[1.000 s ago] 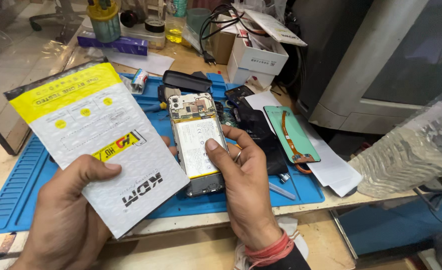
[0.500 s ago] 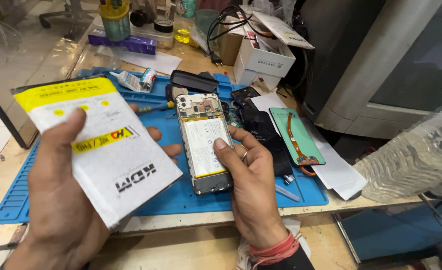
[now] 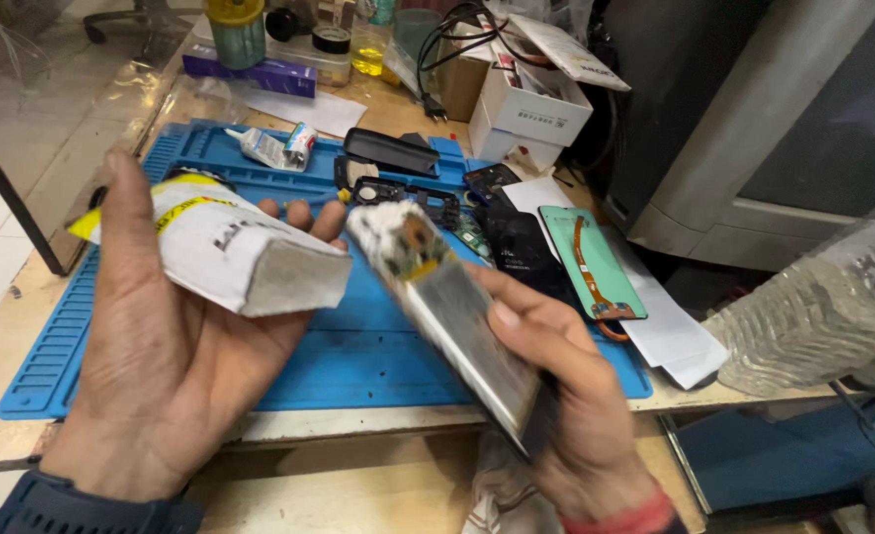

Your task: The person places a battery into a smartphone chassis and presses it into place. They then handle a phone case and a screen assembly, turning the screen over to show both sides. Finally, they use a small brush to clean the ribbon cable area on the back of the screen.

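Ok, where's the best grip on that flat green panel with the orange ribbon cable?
Judging by its pose, pinch the flat green panel by its long bare edges from above; it lies flat on the blue mat, and the orange ribbon cable runs down its middle.

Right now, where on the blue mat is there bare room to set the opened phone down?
The mat is bare in its front middle, under and between the hands, and along its left edge below the white packet. The back and right are crowded: glue tube, black parts, a green panel and papers.
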